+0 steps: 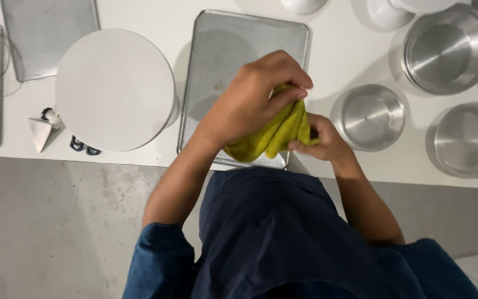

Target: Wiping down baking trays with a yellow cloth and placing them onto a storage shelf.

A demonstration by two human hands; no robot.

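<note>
Nearest to the camera, the person's dark blue top fills the lower part of the view, and both bare arms reach forward over the edge of the white bench (pixel 139 16). The left hand (pixel 253 97) is clenched over the top of a yellow-green cloth (pixel 272 135), with the fingertips pressed into its upper fold. The right hand (pixel 325 141) grasps the same cloth from the side and below. The cloth is bunched between the two hands, held just above the near edge of a flat metal tray (pixel 222 50).

The cloth seems to be gathered or folded here. To do this well, the person should keep the loose corners tucked inside the grip, so that nothing hangs down, and should make one flat, clean face before it touches the tray.

Left of the tray stands a large round white disc (pixel 114 88), and beside its near edge lie a small white cone-shaped piece (pixel 41 132) and small dark clips (pixel 81 145). Right of the hands there are round steel pans (pixel 372 116), several of them, going to the far right corner. At the far left lies another grey tray (pixel 48 33).

No package, label or sign can be seen on the bench.
</note>
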